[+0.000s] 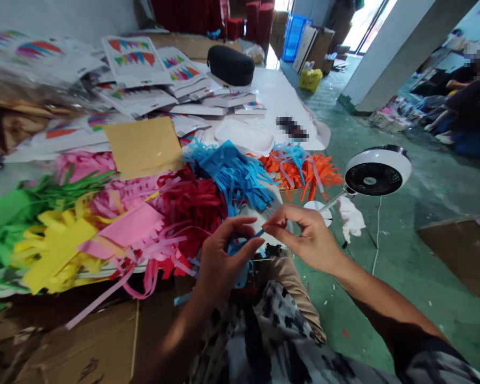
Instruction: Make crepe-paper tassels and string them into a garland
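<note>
In front of my lap, my right hand (310, 237) pinches the end of a thin blue paper strip (258, 233) between thumb and fingertips. My left hand (224, 256) curls around the strip's other end, with its thumb and fingers close to it. More blue paper (243, 269) hangs below, partly hidden by my left hand. Fringed paper lies in heaps on the table beside my hands: dark red (194, 205), blue (232, 173), pink (134, 226), yellow (58, 242), green (8, 213) and orange (324, 170).
Packets with coloured bunting pictures (134, 58) pile up at the back left. A tan card (144, 146), a white tray (244, 137) and a black case (231, 65) are on the table. A fan (378, 170) stands at right. A person (468, 106) sits farther off.
</note>
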The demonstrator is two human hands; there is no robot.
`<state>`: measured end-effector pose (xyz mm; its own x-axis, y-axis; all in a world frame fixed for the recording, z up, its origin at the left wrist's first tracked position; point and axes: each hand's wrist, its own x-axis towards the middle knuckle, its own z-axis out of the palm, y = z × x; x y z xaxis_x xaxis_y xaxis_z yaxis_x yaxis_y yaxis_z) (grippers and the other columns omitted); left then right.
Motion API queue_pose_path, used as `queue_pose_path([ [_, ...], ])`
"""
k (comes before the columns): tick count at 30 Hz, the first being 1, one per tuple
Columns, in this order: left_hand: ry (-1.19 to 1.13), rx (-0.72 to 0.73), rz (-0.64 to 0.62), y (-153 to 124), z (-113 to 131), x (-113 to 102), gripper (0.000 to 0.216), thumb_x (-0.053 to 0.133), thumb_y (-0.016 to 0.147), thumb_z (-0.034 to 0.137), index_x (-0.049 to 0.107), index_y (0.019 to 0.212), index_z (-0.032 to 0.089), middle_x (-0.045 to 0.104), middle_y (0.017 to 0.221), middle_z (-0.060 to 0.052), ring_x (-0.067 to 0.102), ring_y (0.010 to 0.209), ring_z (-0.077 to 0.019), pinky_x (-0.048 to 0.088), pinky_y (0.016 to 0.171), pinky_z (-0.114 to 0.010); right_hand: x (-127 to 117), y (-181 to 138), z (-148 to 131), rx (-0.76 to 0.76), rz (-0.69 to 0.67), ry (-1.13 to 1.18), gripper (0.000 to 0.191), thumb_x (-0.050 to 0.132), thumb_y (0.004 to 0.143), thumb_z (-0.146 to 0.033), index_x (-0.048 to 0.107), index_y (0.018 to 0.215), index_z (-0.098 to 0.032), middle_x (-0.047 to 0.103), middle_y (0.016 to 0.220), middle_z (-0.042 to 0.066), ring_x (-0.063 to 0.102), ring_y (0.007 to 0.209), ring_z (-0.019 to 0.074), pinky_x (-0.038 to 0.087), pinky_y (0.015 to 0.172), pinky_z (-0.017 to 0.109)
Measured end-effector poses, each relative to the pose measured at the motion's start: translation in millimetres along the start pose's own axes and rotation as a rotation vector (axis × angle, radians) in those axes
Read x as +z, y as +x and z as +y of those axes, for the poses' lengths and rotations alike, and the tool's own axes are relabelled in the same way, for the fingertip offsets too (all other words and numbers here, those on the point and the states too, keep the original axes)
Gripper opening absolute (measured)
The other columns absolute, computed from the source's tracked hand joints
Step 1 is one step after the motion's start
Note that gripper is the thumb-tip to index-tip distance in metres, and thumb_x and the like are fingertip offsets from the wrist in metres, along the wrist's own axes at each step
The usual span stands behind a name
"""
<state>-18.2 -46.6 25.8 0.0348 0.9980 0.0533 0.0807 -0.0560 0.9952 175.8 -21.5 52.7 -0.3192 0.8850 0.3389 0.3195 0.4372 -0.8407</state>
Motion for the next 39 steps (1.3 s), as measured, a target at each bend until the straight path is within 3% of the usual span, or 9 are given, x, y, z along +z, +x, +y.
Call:
queue_pose_path([
  [5,0.091,0.031,-0.174,2.7,-0.3,-5.5,0.02,0.071,0.092,0.039,0.081,0.089,0.022,0.075,0.074,-0.002,0.066,0.066,-0.0161,0.049,0.064,-0.024,-7.1,-1.6,-5.1,-0.018,-0.029,-0.122,0.011,0.062,0.102,-0.026,0.064,0.092,-0.021,0.063,0.082,-0.001,0.057,0.075,0.0138,0.044,0.068,0.029],
  [8,0.121,0.036,-0.157,6.5,0.8,-12.9,0.021,0.073,0.091,0.041,0.08,0.088,0.022,0.074,0.074,-0.001,0.066,0.068,-0.0167,0.048,0.065,-0.024,-16.8,0.6,-8.8,-0.008,0.033,-0.115,0.012,0.059,0.103,-0.027,0.062,0.093,-0.021,0.06,0.081,-0.001,0.055,0.074,0.0131,0.045,0.069,0.028],
  [12,0.178,0.098,-0.163,14.5,6.0,-14.9,0.022,0.072,0.092,0.042,0.08,0.088,0.022,0.075,0.077,-0.001,0.065,0.07,-0.0169,0.048,0.067,-0.024,-19.1,4.0,-8.1,-0.003,-0.097,-0.019,0.013,0.07,0.097,-0.03,0.069,0.108,-0.024,0.07,0.097,0.001,0.064,0.083,0.0138,0.052,0.075,0.029],
  [17,0.27,0.115,-0.277,25.9,-4.3,-7.3,0.025,0.066,0.096,0.043,0.079,0.092,0.022,0.076,0.084,-0.001,0.067,0.073,-0.017,0.048,0.068,-0.024,-22.5,10.7,10.6,0.19,-0.14,0.134,0.021,0.07,0.098,-0.039,0.077,0.091,-0.02,0.073,0.074,0.0,0.068,0.063,0.0122,0.055,0.059,0.025],
  [22,0.477,0.196,-0.069,39.5,-19.8,-12.0,0.032,0.067,0.095,0.039,0.072,0.121,0.022,0.076,0.103,-0.004,0.07,0.087,-0.0201,0.052,0.079,-0.029,-76.0,56.8,45.9,0.1,0.365,0.043,0.025,0.071,0.096,-0.045,0.077,0.106,-0.023,0.078,0.088,0.003,0.07,0.065,0.0136,0.06,0.063,0.029],
  [26,0.5,0.269,-0.107,42.2,-16.7,-15.0,0.029,0.064,0.098,0.036,0.07,0.124,0.026,0.073,0.121,-0.005,0.071,0.1,-0.02,0.055,0.091,-0.033,-121.9,94.2,67.8,-0.187,0.668,-0.374,0.041,0.053,0.104,-0.054,0.071,0.13,-0.028,0.077,0.111,0.007,0.074,0.09,0.0217,0.062,0.081,0.04],
  [30,0.548,0.324,-0.193,37.0,-12.7,-13.3,0.018,0.063,0.099,0.032,0.075,0.111,0.026,0.074,0.118,-0.004,0.07,0.111,-0.0217,0.053,0.098,-0.036,-125.7,92.8,82.5,-0.274,0.467,-0.768,0.041,0.045,0.107,-0.042,0.068,0.137,-0.026,0.075,0.122,0.009,0.069,0.112,0.0268,0.053,0.098,0.045],
  [35,0.626,0.314,-0.301,28.4,-11.4,-19.8,0.015,0.062,0.1,0.029,0.077,0.1,0.024,0.076,0.109,-0.003,0.071,0.103,-0.0207,0.053,0.092,-0.035,-96.3,65.9,106.7,-0.096,0.042,-1.127,0.042,0.042,0.106,-0.028,0.067,0.138,-0.018,0.076,0.118,0.013,0.063,0.107,0.0298,0.041,0.094,0.047],
  [39,0.668,0.296,-0.359,24.1,-8.6,-31.1,0.019,0.06,0.102,0.03,0.075,0.092,0.022,0.076,0.101,-0.002,0.07,0.095,-0.0189,0.051,0.086,-0.033,-78.8,53.7,108.5,-0.053,0.002,-1.209,0.037,0.047,0.105,-0.033,0.072,0.129,-0.019,0.076,0.114,0.014,0.057,0.111,0.0342,0.032,0.094,0.05],
])
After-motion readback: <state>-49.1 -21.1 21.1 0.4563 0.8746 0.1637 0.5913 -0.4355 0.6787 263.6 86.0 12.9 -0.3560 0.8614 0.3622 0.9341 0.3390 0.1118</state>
